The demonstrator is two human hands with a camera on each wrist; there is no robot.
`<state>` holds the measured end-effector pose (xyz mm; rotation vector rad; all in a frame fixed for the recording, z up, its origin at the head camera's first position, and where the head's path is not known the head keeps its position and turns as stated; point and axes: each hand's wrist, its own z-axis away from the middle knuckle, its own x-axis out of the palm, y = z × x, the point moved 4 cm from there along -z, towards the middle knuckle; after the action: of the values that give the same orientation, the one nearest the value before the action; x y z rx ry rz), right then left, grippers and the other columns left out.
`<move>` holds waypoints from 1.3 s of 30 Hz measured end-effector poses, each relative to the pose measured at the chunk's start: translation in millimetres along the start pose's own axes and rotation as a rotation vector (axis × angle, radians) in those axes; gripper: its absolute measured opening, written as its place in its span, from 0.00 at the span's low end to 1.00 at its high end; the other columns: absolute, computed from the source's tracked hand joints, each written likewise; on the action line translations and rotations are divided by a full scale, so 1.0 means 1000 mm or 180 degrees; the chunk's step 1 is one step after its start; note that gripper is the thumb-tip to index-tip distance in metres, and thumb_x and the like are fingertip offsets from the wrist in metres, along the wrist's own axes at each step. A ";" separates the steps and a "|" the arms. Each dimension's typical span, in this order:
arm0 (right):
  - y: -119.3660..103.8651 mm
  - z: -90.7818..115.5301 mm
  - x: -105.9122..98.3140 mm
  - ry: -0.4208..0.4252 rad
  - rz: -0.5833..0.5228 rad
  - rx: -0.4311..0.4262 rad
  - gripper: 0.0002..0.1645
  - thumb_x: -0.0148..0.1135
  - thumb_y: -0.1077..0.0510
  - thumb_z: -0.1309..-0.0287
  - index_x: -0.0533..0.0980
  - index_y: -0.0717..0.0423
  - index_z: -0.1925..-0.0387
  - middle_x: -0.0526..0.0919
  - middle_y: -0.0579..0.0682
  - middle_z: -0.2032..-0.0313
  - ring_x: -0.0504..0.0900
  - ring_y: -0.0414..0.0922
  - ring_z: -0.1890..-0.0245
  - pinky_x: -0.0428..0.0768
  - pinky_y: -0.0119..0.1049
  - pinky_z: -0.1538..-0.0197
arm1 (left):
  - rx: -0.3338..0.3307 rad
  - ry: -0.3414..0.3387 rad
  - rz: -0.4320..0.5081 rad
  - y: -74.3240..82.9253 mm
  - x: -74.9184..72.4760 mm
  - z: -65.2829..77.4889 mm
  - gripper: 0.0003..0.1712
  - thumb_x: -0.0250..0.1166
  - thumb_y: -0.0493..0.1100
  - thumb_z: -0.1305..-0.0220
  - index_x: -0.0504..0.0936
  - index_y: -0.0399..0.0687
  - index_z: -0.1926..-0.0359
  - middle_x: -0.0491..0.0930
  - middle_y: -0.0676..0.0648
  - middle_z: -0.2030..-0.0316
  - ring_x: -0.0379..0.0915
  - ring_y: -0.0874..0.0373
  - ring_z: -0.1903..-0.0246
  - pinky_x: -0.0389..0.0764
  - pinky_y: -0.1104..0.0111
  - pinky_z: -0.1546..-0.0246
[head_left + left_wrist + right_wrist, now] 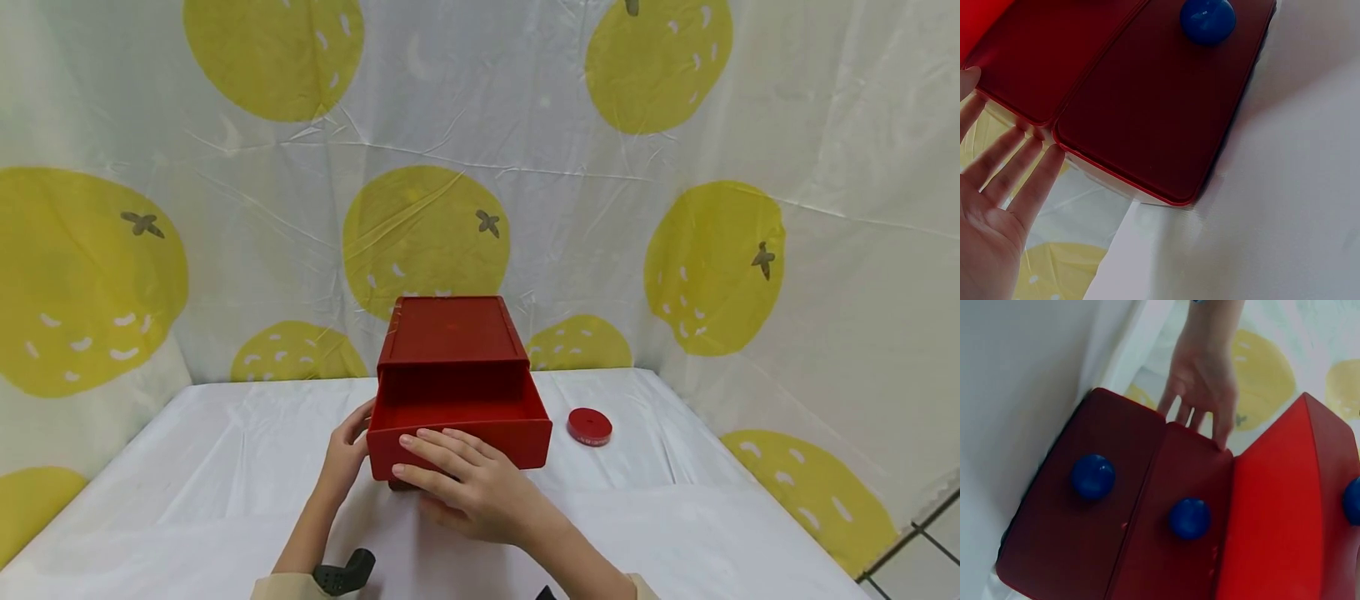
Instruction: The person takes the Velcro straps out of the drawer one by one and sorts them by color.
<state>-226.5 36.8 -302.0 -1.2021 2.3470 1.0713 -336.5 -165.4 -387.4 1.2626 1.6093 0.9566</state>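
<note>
A red cabinet of stacked drawers stands on the white cloth, its top drawer pulled out with a bare inside. Across that drawer's front lies my right hand, its fingers fairly straight and touching the panel. My left hand is at the cabinet's left side; in the left wrist view its straight fingers touch the side edge. Two lower drawers, both pushed in, carry blue round knobs in the right wrist view: one knob on the middle drawer, another on the bottom drawer.
To the right of the cabinet lies a flat red roll of ribbon or tape. White cloth covers the table. Behind and at the sides hangs a curtain with yellow fruit prints.
</note>
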 end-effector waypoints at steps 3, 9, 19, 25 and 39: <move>0.004 0.002 0.002 0.0028 -0.0026 0.0023 0.27 0.60 0.49 0.46 0.71 0.48 0.43 0.71 0.50 0.40 0.68 0.45 0.39 0.65 0.36 0.36 | 0.0029 -0.0021 0.0046 0.000 0.000 0.000 0.25 0.53 0.40 0.38 0.67 0.48 0.38 0.73 0.49 0.46 0.69 0.76 0.55 0.76 0.74 0.57; 0.008 0.004 0.004 -0.0029 -0.0045 0.0101 0.24 0.51 0.49 0.39 0.70 0.48 0.42 0.70 0.49 0.40 0.67 0.43 0.39 0.64 0.34 0.35 | 0.0023 -0.0024 0.0087 0.000 -0.001 0.000 0.25 0.54 0.41 0.38 0.68 0.49 0.38 0.73 0.62 0.52 0.69 0.77 0.55 0.76 0.75 0.58; 0.012 0.007 0.005 -0.0084 0.0025 0.0163 0.23 0.43 0.49 0.35 0.69 0.48 0.42 0.69 0.48 0.39 0.67 0.43 0.38 0.64 0.34 0.36 | -0.0065 -0.0071 0.0072 -0.001 -0.001 0.001 0.26 0.54 0.41 0.38 0.66 0.49 0.38 0.70 0.41 0.42 0.68 0.78 0.55 0.78 0.65 0.53; 0.014 0.007 0.005 -0.0004 0.0157 0.0110 0.22 0.41 0.50 0.34 0.70 0.48 0.43 0.71 0.48 0.41 0.68 0.44 0.39 0.66 0.34 0.37 | -0.0062 -0.0067 0.0084 0.000 -0.001 0.000 0.26 0.54 0.42 0.38 0.66 0.49 0.38 0.71 0.43 0.42 0.68 0.77 0.55 0.77 0.69 0.54; 0.050 0.038 0.033 -0.0871 0.0460 0.1145 0.42 0.59 0.44 0.46 0.54 0.48 0.33 0.57 0.48 0.32 0.57 0.44 0.32 0.36 0.32 0.29 | 0.0066 -0.0181 0.0337 0.004 0.002 -0.001 0.25 0.55 0.43 0.36 0.65 0.44 0.38 0.72 0.51 0.49 0.72 0.73 0.55 0.79 0.73 0.60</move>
<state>-289.4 64.3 -321.9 -0.7186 2.3053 0.7525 -336.8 -162.3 -383.4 1.3888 1.5248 0.9623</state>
